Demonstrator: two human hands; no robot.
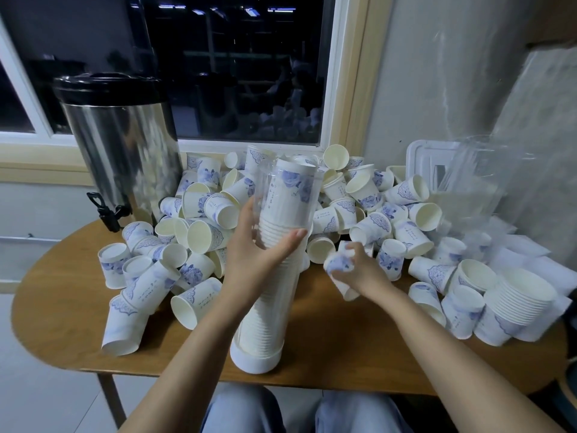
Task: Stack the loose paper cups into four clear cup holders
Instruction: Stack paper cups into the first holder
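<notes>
Clear plastic cup holder tube (288, 195) stands near-upright on the brown wooden table (343, 348), gripped mid-height by the left hand (259, 254), its top end above and left of the blue-flowered paper cup (338, 265) clutched in the right hand (367, 275).

I see a tall stainless-steel drinks urn (125, 145) with a black lid, and a black tap (106, 210) low on its front. Under the urn is a rounded brown wooden worktop (343, 348). Behind the urn is a white-framed dark window (218, 73). Far to the urn's right sits a white square plastic lid (431, 160), with crumpled clear plastic wrapping (474, 182) beyond it.
</notes>
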